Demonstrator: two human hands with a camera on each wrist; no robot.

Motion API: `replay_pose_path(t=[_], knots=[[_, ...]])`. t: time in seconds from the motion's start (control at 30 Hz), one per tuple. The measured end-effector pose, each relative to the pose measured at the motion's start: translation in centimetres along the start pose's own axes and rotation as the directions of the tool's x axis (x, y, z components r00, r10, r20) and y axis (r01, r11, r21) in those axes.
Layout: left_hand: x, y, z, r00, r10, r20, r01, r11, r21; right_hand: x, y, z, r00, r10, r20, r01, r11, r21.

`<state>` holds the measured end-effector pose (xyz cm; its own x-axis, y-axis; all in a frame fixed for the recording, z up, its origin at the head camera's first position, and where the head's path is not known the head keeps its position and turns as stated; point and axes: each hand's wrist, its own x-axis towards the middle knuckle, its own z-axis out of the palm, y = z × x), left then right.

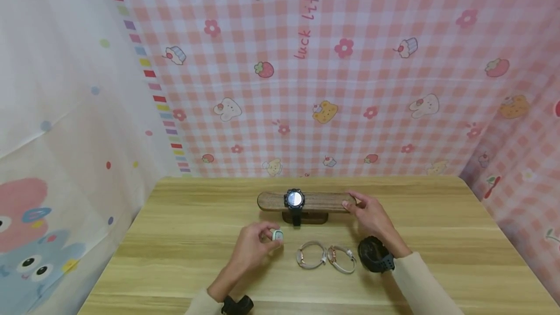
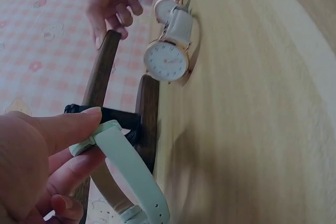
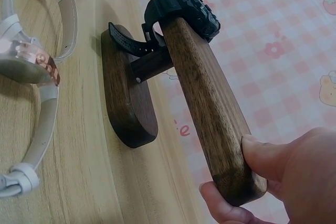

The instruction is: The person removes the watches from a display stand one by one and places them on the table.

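Note:
A dark wooden watch stand (image 1: pixel 323 201) has a horizontal bar above an oval base (image 3: pixel 128 98). A black watch (image 1: pixel 295 199) is strapped round the bar left of its middle, its strap end hanging down. My right hand (image 1: pixel 372 215) grips the bar's right end between thumb and fingers. In front of the stand's left part, my left hand (image 1: pixel 253 247) pinches a mint-green watch (image 2: pixel 131 163) by its case. Its strap hangs in a loop below the fingers in the left wrist view.
Two white-strapped watches with rose-gold cases, a left one (image 1: pixel 311 255) and a right one (image 1: pixel 342 259), lie on the wooden table (image 1: pixel 197 237) before the stand. A black watch (image 1: pixel 372 254) lies by my right wrist. A checked pink cloth (image 1: pixel 280 86) hangs behind the table.

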<state>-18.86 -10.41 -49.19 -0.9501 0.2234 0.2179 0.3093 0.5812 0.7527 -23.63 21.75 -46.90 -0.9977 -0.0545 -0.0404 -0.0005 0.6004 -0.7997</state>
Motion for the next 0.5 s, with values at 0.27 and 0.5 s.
replay_pose_path(t=[0.27, 0.5], knots=[[-0.28, 0.25, 0.66, 1.000, -0.011, 0.027, 0.010, 1.000, 0.026, -0.02, -0.10, -0.07, 1.000, 0.018, 0.010, -0.018, 1.000, 0.009], [-0.36, 0.54, 1.07, 0.996, -0.024, 0.082, 0.022, 1.000, 0.020, -0.14, -0.31, -0.10, 1.000, 0.008, 0.010, -0.008, 1.000, 0.012]])
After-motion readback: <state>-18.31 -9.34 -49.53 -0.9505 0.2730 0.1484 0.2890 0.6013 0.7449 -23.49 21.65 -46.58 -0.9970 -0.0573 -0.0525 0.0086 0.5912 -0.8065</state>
